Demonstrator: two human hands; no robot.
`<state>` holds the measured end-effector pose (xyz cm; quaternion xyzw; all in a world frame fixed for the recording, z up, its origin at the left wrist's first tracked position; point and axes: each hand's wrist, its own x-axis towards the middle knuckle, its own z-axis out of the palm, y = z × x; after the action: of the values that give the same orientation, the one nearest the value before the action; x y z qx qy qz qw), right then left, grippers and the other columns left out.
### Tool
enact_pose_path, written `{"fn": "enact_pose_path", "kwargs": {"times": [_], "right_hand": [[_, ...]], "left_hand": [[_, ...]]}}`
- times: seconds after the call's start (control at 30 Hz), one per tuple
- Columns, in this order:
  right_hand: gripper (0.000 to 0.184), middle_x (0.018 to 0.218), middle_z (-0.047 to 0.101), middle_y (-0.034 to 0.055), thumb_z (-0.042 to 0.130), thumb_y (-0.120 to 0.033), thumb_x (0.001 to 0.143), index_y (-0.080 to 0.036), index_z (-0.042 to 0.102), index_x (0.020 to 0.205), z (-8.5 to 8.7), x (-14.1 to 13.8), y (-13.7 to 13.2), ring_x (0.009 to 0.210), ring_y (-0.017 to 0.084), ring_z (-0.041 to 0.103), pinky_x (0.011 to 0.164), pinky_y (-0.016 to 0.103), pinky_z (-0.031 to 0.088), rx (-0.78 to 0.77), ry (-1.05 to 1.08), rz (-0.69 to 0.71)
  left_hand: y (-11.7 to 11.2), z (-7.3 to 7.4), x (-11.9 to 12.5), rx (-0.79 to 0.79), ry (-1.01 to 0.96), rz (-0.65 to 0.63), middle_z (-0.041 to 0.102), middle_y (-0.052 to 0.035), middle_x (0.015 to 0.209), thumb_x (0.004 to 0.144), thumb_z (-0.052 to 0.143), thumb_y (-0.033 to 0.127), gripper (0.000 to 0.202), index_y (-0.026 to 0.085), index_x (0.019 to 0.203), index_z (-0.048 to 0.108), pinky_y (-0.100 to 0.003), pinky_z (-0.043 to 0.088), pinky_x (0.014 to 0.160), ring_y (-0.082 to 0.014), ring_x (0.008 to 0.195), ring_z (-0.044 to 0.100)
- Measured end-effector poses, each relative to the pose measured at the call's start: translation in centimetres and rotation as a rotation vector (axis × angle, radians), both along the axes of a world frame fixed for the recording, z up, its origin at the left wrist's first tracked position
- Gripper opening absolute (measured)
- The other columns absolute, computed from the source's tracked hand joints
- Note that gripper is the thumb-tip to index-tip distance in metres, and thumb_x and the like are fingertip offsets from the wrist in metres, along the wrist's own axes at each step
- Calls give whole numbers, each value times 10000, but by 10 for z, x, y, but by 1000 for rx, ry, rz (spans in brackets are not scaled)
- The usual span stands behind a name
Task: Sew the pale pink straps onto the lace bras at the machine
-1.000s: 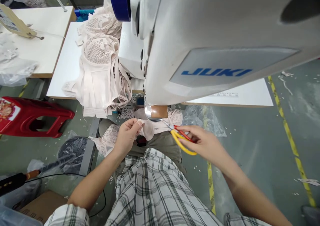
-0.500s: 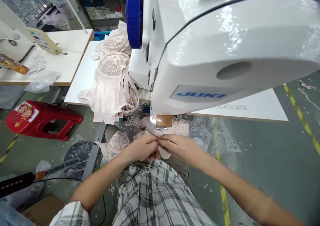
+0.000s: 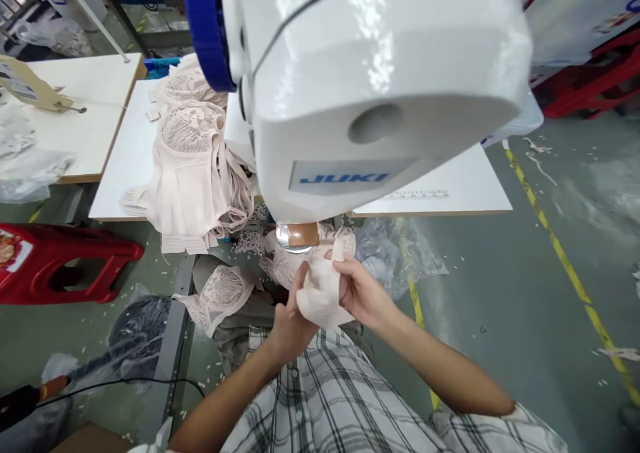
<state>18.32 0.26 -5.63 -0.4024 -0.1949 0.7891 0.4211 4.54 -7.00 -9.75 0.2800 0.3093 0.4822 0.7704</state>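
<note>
Overhead, sewing machine (image 3: 370,93) partly hides garment (image 3: 285,267); pile (image 3: 185,173) alongside.

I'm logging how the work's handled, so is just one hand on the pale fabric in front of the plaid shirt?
No, the left hand and the right hand both hold the pale fabric, one at each side.

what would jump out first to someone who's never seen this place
Probably the big white JUKI sewing machine filling the top centre, with its bright blue wheel at the left end. Next, the heap of pale lace garments to its left, and the red stool at the far left. Below the machine, the right hand grips pale fabric, which the left hand touches.
</note>
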Motion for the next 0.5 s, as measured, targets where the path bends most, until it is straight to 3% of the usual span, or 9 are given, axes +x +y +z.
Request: {"fn": "enact_pose_path", "kwargs": {"times": [0.07, 0.13, 0.2, 0.27, 0.37, 0.43, 0.5], "right_hand": [[240, 694, 617, -34, 704, -431, 802, -244, 622, 927, 13, -1, -9, 556, 124, 561, 498, 239, 464, 134, -31, 40], [225, 789, 637, -12, 594, -459, 906, -262, 633, 1006, 26, 1, -8, 636, 136, 582, 570, 262, 487, 344, -125, 56], [202, 873, 643, 11, 532, -417, 947, -260, 652, 993, 36, 3, 4, 737, 156, 593, 661, 294, 497, 610, -308, 21], [145, 956, 635, 32, 561, -340, 916, -239, 658, 880, 39, 2, 24, 863, 184, 591, 778, 334, 494, 872, -576, -72], [65, 977, 599, 45, 617, -254, 820, -220, 611, 765, 33, -4, 53, 919, 206, 567, 845, 369, 481, 1001, -862, -194], [46, 959, 600, 36, 616, -246, 799, -225, 600, 837, 24, -8, 66, 880, 196, 572, 807, 358, 496, 891, -787, -157], [146, 942, 622, 22, 595, -272, 817, -232, 582, 956, 17, -10, 73, 837, 184, 588, 745, 329, 509, 761, -606, -77]], "left_hand": [[-3, 15, -4, 186, 108, 74, 251, -106, 1635, 749, 344, 919, 1049, 329, 1585, 117, -493, 455, 1052, -356, 1419, 397], [-1, 29, -14, 491, 311, 108, 197, -87, 1654, 767, 410, 882, 1012, 334, 1580, 159, -542, 388, 1116, -384, 1472, 292], [8, 41, -26, 826, 576, 125, 199, -109, 1651, 780, 489, 831, 1013, 306, 1584, 164, -590, 306, 1159, -417, 1480, 250], [21, 50, -35, 1068, 883, 132, 258, -158, 1624, 826, 557, 729, 1001, 263, 1596, 118, -604, 295, 1163, -424, 1458, 302], [42, 57, -41, 1133, 1315, 136, 419, -199, 1532, 898, 591, 557, 943, 208, 1602, 69, -526, 448, 1084, -373, 1364, 471], [51, 58, -42, 1057, 1515, 117, 508, -175, 1469, 925, 578, 493, 871, 208, 1600, 107, -435, 535, 991, -327, 1270, 568], [55, 58, -41, 1028, 1640, 84, 582, -134, 1401, 936, 577, 460, 799, 232, 1592, 182, -350, 571, 902, -283, 1155, 640]]}}
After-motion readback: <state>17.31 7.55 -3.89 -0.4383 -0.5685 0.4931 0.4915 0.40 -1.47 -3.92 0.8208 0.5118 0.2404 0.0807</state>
